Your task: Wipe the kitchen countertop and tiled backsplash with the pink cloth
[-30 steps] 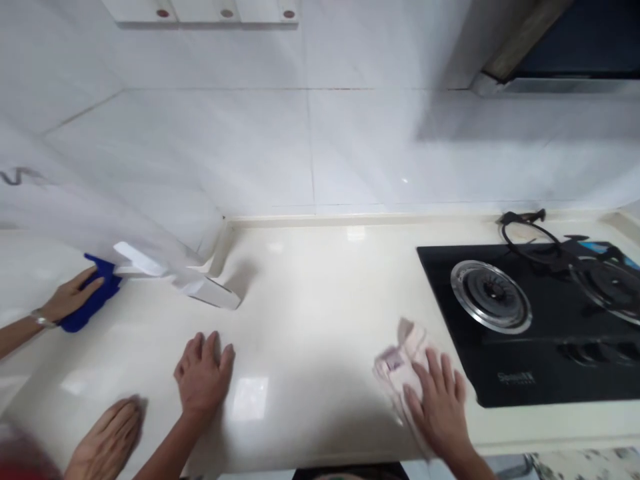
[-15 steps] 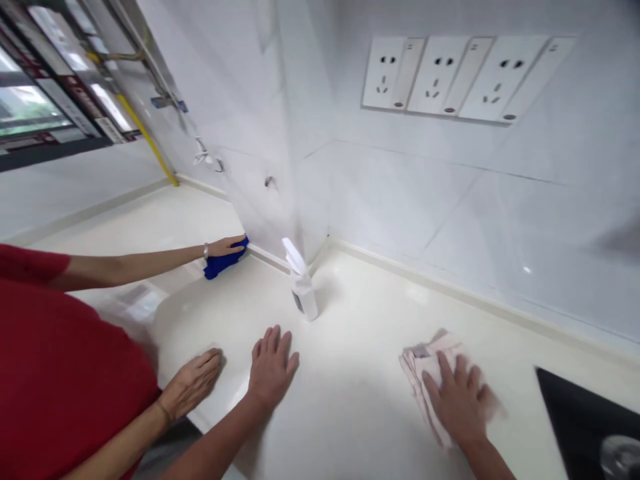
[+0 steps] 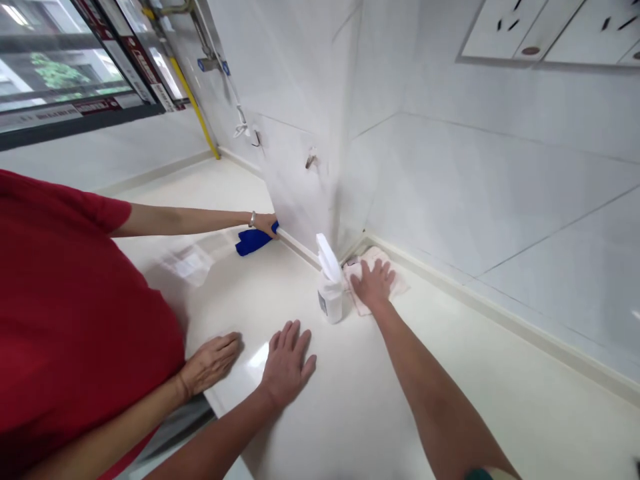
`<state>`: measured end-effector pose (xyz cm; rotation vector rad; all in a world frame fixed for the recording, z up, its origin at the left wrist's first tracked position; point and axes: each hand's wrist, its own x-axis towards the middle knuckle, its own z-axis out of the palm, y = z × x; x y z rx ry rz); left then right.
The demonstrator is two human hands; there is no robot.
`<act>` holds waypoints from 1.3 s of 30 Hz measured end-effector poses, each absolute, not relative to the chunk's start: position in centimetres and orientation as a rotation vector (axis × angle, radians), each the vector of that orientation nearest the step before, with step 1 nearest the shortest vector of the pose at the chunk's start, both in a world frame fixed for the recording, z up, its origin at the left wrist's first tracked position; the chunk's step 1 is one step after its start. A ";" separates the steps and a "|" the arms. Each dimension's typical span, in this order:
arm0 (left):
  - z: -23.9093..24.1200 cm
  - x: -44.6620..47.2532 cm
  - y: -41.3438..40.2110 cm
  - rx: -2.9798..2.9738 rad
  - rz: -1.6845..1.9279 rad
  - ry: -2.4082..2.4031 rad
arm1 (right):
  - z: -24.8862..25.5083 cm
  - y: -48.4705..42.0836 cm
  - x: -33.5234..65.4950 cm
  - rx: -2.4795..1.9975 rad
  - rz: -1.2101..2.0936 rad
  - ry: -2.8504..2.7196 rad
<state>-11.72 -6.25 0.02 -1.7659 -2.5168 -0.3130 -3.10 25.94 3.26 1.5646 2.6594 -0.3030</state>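
My right hand (image 3: pixel 373 283) holds a pale pink cloth (image 3: pixel 399 285) down on the counter in the corner by the wall, its fingers spread over the fabric. A white spray bottle (image 3: pixel 331 303) stands upright just left of the cloth. My left hand (image 3: pixel 289 363) lies flat on the white countertop (image 3: pixel 350 400), palm down with the fingers stretched out and nothing in it. It is in front of the bottle, to the left.
On the left, a person in a red shirt (image 3: pixel 75 320) leans over the counter. One hand of theirs (image 3: pixel 267 225) is on a blue cloth (image 3: pixel 253 241) at the wall edge; the other (image 3: pixel 213 363) rests near my left hand. Wall sockets (image 3: pixel 505 30) are at upper right.
My right hand has moved the pink cloth leftward and away from me, into the corner beside the bottle. My left hand stays on the counter. The view has shifted.
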 end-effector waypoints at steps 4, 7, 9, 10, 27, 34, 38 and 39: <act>0.4 -11.5 -6.1 -1.746 -0.298 -2.537 | 4.1 23.4 -3.4 1.430 -0.347 2.706; 0.7 -11.3 -6.0 -1.743 -0.309 -2.557 | 4.5 21.0 -1.6 1.331 -0.360 2.748; 0.9 -11.2 -6.0 -1.737 -0.337 -2.567 | 4.2 19.0 0.3 1.314 -0.322 2.784; 1.0 -11.1 -6.0 -1.730 -0.353 -2.569 | 3.8 17.9 1.4 1.330 -0.293 2.802; 1.0 -10.6 -6.3 -1.722 -0.483 -2.588 | -2.6 2.4 22.9 0.753 -0.096 3.240; 1.5 -10.5 -6.2 -1.767 -0.474 -2.645 | 1.7 17.9 14.7 1.559 -0.092 2.687; 1.7 -10.6 -6.2 -1.761 -0.495 -2.665 | 2.7 16.9 9.5 1.638 -0.161 2.594; 1.7 -10.6 -6.2 -1.760 -0.512 -2.663 | 2.6 15.4 8.8 1.616 -0.149 2.618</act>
